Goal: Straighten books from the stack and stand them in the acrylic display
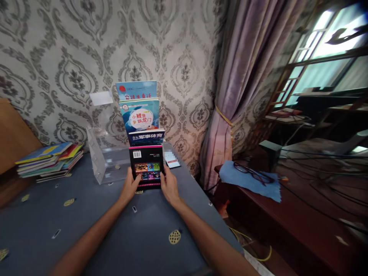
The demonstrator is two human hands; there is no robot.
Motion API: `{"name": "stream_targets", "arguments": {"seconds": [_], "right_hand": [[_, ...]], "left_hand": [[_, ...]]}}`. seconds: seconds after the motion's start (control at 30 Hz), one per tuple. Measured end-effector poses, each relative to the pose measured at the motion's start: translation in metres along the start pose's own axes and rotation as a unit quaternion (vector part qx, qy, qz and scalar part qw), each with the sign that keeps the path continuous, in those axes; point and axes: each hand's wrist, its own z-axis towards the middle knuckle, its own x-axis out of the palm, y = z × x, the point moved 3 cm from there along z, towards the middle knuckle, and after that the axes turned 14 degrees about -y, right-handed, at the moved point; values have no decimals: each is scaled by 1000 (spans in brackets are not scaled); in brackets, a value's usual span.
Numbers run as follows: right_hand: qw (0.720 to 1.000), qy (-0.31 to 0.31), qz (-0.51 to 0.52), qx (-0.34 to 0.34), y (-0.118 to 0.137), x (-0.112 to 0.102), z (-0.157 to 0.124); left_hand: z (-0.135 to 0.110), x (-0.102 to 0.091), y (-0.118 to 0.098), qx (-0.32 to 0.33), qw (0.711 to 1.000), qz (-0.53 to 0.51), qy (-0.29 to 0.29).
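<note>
Between my hands stands a black book with pink edges, a barcode and rows of small pictures on the side facing me. My left hand grips its lower left edge, thumb on the cover. On the lower right edge my right hand is closed in the same way. Right behind it rise a dark blue book, a light blue book with a white oval and, tallest, another blue book. They stand in tiers at a clear plastic rack, whose left part shows bare.
Several books lie in a stack at the left, by a brown box. A phone lies behind my right hand. Glasses rest on a blue cloth on the red-brown furniture at the right, near loose cables.
</note>
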Motion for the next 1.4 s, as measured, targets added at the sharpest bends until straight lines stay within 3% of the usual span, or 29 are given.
{"name": "stream_targets", "arguments": {"seconds": [0.37, 0.8, 1.1, 1.4], "right_hand": [[1000, -15, -1, 7, -9, -1, 3], [1000, -17, 6, 23, -19, 4, 18], [1000, -4, -4, 8, -25, 6, 41], [1000, 9, -2, -26, -14, 9, 74]], "left_hand": [[5, 11, 11, -15, 999, -44, -3], [19, 15, 15, -6, 1000, -15, -4], [30, 17, 7, 10, 999, -34, -1], [56, 15, -10, 22, 998, -55, -5]]}}
